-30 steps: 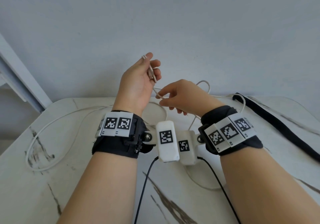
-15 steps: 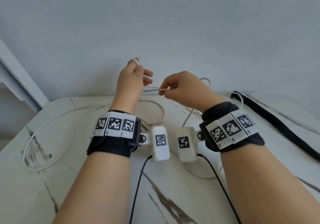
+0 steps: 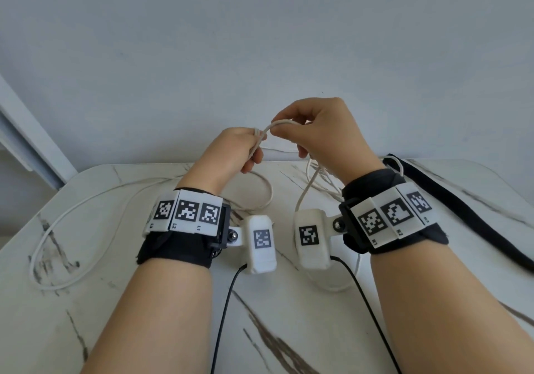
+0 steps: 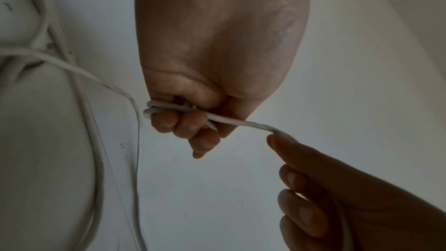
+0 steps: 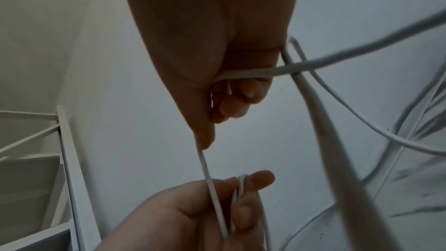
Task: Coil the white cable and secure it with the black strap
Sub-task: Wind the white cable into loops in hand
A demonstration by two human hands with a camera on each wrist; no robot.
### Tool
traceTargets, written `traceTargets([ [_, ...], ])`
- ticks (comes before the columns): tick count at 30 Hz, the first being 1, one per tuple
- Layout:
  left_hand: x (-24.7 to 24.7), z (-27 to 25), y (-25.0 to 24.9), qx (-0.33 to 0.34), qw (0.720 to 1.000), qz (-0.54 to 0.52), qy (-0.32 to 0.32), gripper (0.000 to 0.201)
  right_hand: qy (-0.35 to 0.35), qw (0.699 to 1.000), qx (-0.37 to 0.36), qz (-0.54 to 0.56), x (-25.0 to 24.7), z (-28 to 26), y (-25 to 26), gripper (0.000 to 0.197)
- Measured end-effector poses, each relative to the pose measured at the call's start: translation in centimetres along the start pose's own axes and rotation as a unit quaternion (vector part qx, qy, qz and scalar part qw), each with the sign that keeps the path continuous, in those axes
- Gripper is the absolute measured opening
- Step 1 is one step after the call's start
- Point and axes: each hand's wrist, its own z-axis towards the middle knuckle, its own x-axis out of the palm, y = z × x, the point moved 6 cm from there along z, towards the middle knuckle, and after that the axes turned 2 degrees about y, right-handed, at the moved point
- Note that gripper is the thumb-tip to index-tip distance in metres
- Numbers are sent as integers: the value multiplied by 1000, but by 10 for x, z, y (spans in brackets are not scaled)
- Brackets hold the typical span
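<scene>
Since half a second ago both hands have risen: left hand (image 3: pixel 235 151) grips the white cable (image 3: pixel 274 126) coil, right hand (image 3: pixel 320 130) pinches the next short span just right, black strap (image 3: pixel 462 209) lying untouched on the table (image 3: pixel 289 301).

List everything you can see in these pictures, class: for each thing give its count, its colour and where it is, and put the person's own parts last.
cable: one, white; a few folds held between the two hands, the rest in loose loops on the table.
strap: one, black; flat on the table at the right, untouched.
table: one, white marble pattern with dark veins; under the arms.
wall: pale grey-blue; behind the table.
frame: white, slanted; at the left edge beside the table.
wrist bands: two, black with white black-patterned tags; one on each wrist.
thin leads: two, black; hanging from the wrist cameras.
left hand: fingers curled round the folded cable.
right hand: pinches the cable beside the left hand.
</scene>
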Motion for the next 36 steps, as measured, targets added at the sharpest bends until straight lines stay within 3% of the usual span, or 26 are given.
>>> traceTargets([
  [5, -1, -1, -2, -7, 1000, 7, 19, 34, 6, 999, 8, 31, 1, 0, -1, 8],
  [11, 6, -7, -4, 17, 995, -32, 90, 67, -35, 996, 37, 69, -8, 2, -12, 15],
  [17, 15, -13, -10, 63, 982, -74, 160, 44, -76, 992, 40, 90, -13, 4, -22, 12],
  [20, 13, -13, -13, 79, 974, -126, 169, 43, -75, 989, 66, 106, -11, 3, -33, 15],
  [29, 4, -11, -22, 89, 925, -334, 157, 46, -16, 995, 90, 45, 2, 4, -39, 9],
  [36, -18, -2, -9, 67, 873, -482, 30, 39, 72, 993, 91, 34, 15, -1, -39, 13],
])
